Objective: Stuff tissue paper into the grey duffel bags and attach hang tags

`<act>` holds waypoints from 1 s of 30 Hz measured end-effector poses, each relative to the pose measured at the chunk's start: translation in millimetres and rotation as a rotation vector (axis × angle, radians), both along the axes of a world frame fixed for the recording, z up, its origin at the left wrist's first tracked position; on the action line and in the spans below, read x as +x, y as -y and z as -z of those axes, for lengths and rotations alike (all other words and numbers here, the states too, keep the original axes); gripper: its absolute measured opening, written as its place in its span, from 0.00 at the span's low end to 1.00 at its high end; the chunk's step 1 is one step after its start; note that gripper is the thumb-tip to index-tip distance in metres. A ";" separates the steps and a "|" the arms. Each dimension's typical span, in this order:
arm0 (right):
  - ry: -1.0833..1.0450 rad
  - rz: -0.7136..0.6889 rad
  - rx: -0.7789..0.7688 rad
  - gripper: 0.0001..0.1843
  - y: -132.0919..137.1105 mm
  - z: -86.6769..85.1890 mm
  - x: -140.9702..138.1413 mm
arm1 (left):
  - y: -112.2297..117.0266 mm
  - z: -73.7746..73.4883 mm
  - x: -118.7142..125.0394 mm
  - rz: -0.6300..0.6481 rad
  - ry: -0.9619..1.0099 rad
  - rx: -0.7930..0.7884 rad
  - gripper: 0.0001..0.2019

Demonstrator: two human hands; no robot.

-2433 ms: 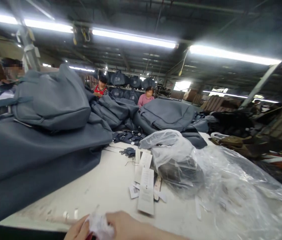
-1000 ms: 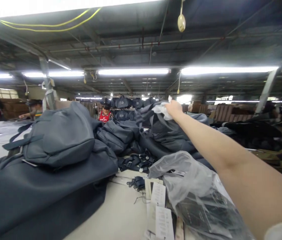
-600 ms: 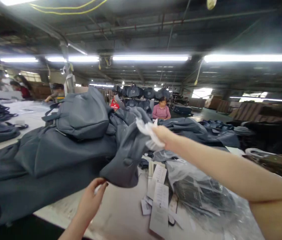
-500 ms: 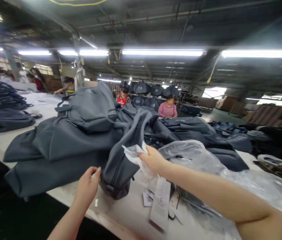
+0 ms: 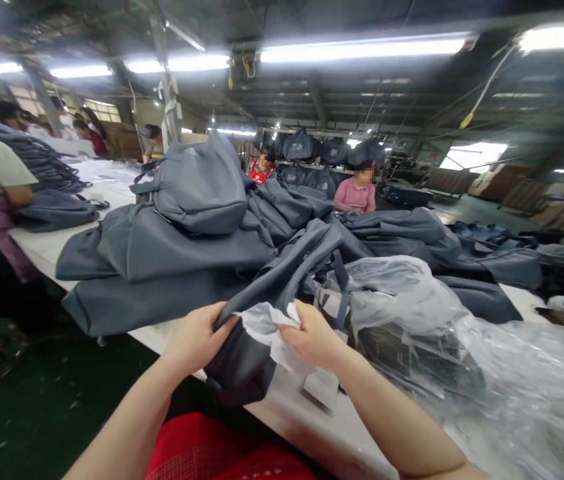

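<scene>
Fingers of the left hand [image 5: 197,340] grip the grey bag [image 5: 247,353] at lower centre while the right hand [image 5: 312,337] clutches crumpled white paper [image 5: 272,330], not yet inside.

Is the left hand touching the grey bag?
Touching. In the head view, the left hand grips the edge of the grey bag, its fingers curled over the fabric with no gap.

I count my two bare hands [image 5: 197,340] [image 5: 315,337] on one dark grey fabric bag [image 5: 247,353]. One crumpled white plastic wrapper [image 5: 267,327] sits between them. Two seated co-workers [image 5: 359,190] [image 5: 262,167] face me.
</scene>
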State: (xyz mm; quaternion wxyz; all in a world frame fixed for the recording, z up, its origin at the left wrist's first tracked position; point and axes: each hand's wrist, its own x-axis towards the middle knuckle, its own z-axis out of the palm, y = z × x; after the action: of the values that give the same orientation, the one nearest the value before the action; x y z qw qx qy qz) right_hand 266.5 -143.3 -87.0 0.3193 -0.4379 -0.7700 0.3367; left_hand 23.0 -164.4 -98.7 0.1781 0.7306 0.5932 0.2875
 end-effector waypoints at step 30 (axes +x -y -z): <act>1.156 0.360 0.294 0.16 -61.8 -70.8 24.6 | 9.7 42.7 33.3 -0.090 0.496 -0.066 0.25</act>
State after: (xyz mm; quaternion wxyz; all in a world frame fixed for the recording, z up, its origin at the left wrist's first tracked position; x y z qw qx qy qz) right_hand 291.1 -81.6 -16.3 -0.0405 -0.6240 -0.7706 -0.1234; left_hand 56.3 -174.1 -141.4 0.3289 0.6045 0.5723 0.4459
